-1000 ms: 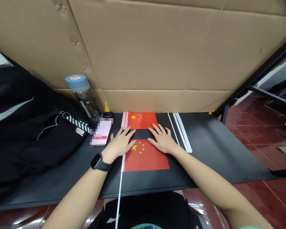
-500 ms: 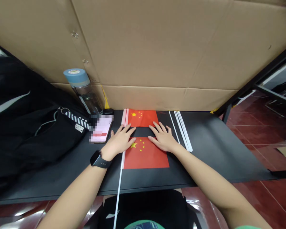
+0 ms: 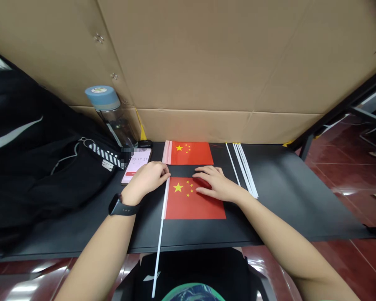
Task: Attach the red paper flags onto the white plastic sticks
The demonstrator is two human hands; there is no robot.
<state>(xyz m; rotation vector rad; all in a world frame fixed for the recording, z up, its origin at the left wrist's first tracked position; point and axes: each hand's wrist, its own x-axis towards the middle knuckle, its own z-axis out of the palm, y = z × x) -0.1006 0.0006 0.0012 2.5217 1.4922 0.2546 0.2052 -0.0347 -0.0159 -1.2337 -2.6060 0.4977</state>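
Note:
A red hand flag (image 3: 195, 207) with yellow stars lies flat on the black table. Its white stick (image 3: 159, 251) runs down the left side and juts past the table's front edge. At the flag's upper left corner my left hand (image 3: 148, 177) is closed, thumb and fingers pinched at the top of the stick sleeve. My right hand (image 3: 217, 184) rests over the flag's upper right part, fingers apart and holding nothing. Just beyond both hands lies a stack of red flags (image 3: 195, 154) with pale left edges.
Several white sticks (image 3: 246, 171) lie right of the flags, one set apart. On the left are a phone (image 3: 139, 161), a blue-lidded bottle (image 3: 118, 125), a small black object (image 3: 144, 144) and a black bag (image 3: 24, 167). A cardboard wall (image 3: 200, 62) stands behind.
My left hand has gone from lying flat with spread fingers to pinching at the flag's upper left corner. The right hand has drawn back from the stack onto the near flag. The view has shifted slightly.

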